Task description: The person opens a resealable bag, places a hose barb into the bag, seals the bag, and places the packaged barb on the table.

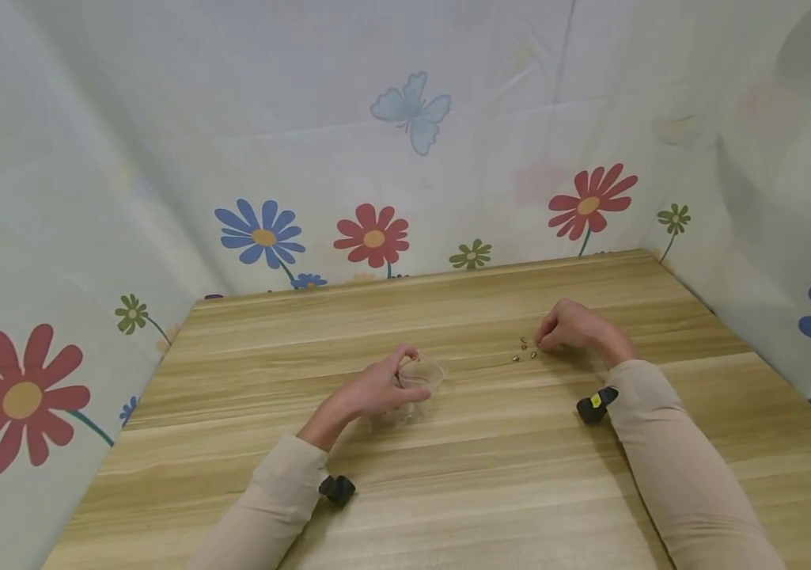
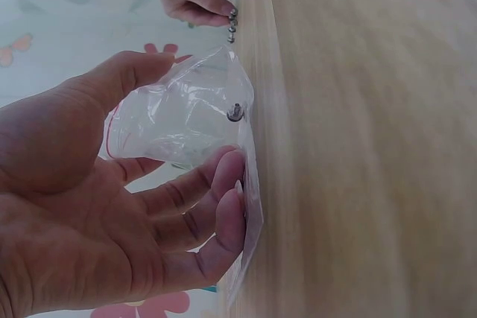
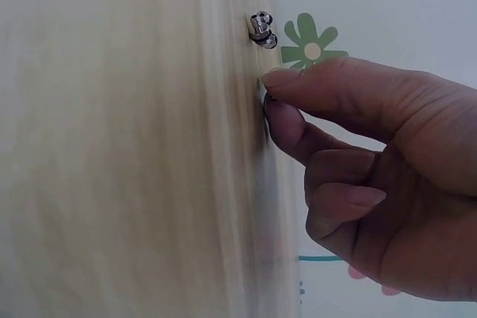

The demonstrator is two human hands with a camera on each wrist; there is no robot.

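Observation:
My left hand (image 1: pixel 382 385) holds a clear plastic zip bag (image 2: pixel 190 102) with a red line near its edge, thumb on one side and fingers on the other. Low in the bag shows one small metal fitting (image 2: pixel 235 112), shaped like a grease nipple. Several similar metal fittings (image 1: pixel 524 347) lie loose on the table to the right of the bag. Close beside them, the right hand (image 1: pixel 570 326) has its thumb and index fingertips brought together at the tabletop, other fingers curled. Whether a fitting is between those tips is hidden. Two fittings (image 3: pixel 262 29) show just past them.
The wood-grain table (image 1: pixel 248 356) extends around both hands. Pale fabric walls (image 1: pixel 291 142) printed with flowers and a butterfly stand along its back and sides. Each sleeved wrist wears a small black camera (image 1: pixel 337 491).

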